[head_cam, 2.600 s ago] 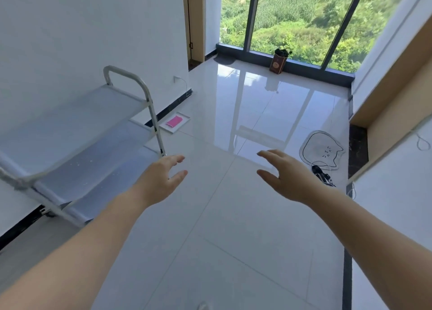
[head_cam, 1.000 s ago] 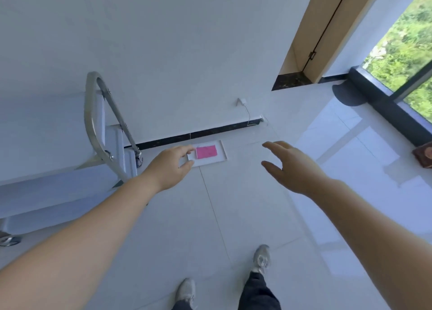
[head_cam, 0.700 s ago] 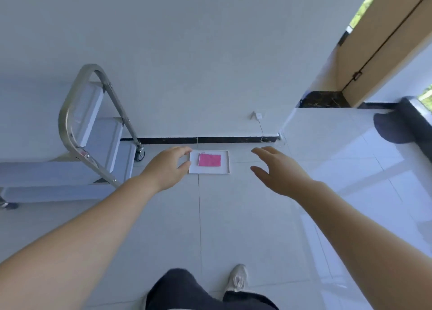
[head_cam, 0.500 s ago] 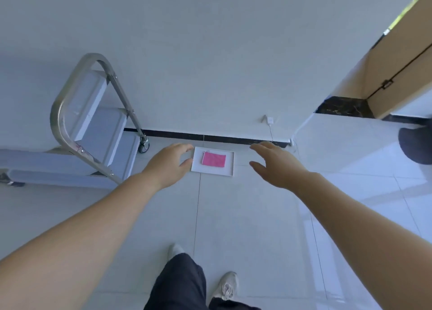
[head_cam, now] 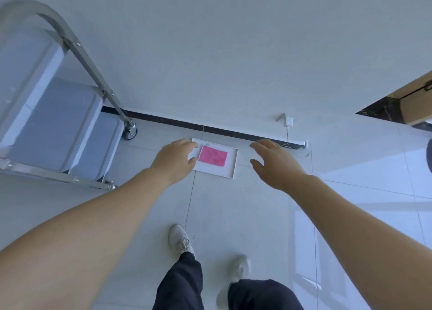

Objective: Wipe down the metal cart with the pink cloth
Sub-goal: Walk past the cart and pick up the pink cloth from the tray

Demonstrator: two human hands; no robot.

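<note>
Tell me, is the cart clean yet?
Not yet, nothing looks wiped. The pink cloth lies folded in a white tray on the floor. Both hands are open and hold nothing: the left hand is by the tray's edge, the right hand beside it. Left: pick up the cloth and wipe the cart.

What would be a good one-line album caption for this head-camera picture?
Two bare, empty hands, left and right, reach towards a folded pink cloth in a shallow white tray, beside a three-shelf metal cart.
</note>
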